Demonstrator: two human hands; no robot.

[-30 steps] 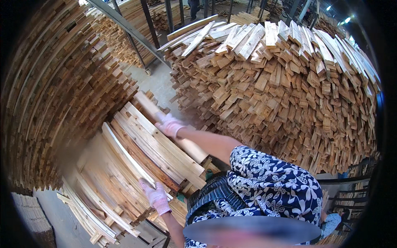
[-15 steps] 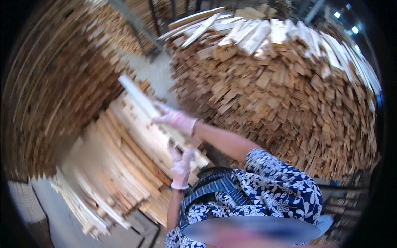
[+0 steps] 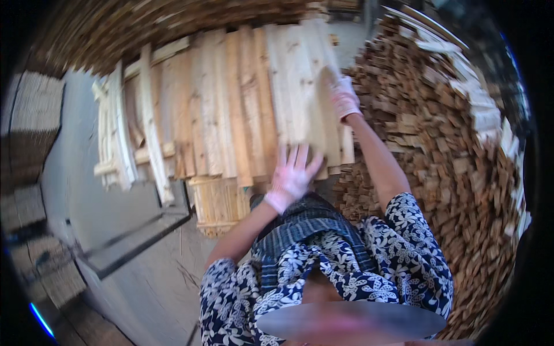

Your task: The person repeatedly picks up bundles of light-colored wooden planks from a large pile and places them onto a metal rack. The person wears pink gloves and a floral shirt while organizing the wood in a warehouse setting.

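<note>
Planks [image 3: 234, 104] atop wooden crosspieces [image 3: 142, 155]

Diffuse light brightens the boards [image 3: 235, 109], palest toward their right edge, where soft shadow and blur mix. Past their far edge a dim wood stack [image 3: 167, 27] smears; lines bend toward the black rim.

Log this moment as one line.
Wooden planks: side by side; left gloved hand: open at planks' near ends; right gloved hand: at planks' right edge, grip unclear; wood stack: right
</note>
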